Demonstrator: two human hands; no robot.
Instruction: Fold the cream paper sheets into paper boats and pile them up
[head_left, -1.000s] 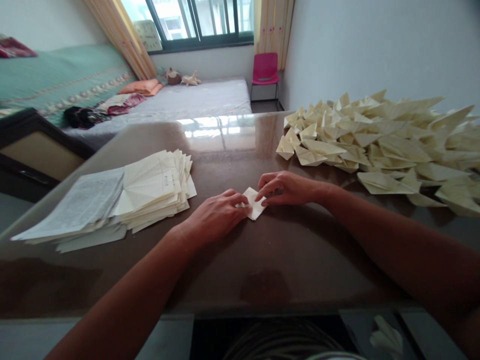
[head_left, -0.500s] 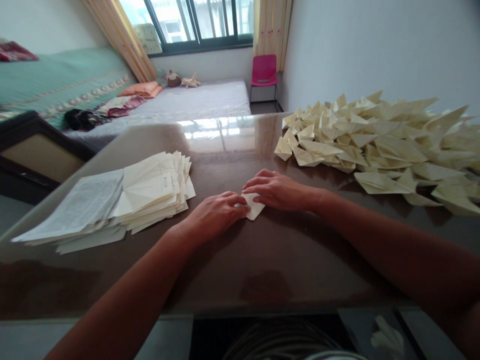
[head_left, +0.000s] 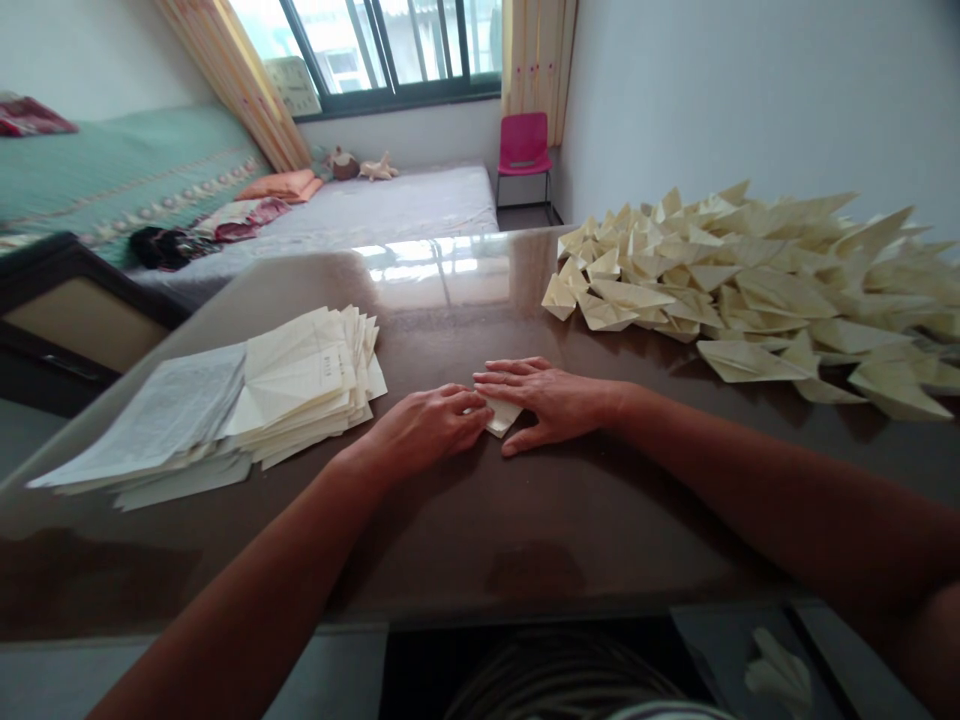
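A small folded piece of cream paper (head_left: pixel 501 417) lies flat on the brown table, partly covered by both hands. My left hand (head_left: pixel 435 425) has its fingers curled and closed on the paper's left edge, the fingertips partly hidden. Over the far right side of the same paper rests my right hand (head_left: pixel 551 400). Its fingers are stretched out flat and the thumb is spread toward me, touching the tabletop.
On the left stand stacks of creased cream sheets (head_left: pixel 296 375) and printed grey sheets (head_left: pixel 180 400). A large heap of folded paper pieces (head_left: pixel 750 280) covers the right side of the glossy table (head_left: pixel 450 540). Beyond are a bed (head_left: pixel 420 205) and a pink chair (head_left: pixel 523 145).
My right hand has flattened; its fingers have straightened and its thumb has swung out toward me off the paper. My left hand stays at the paper's left edge.
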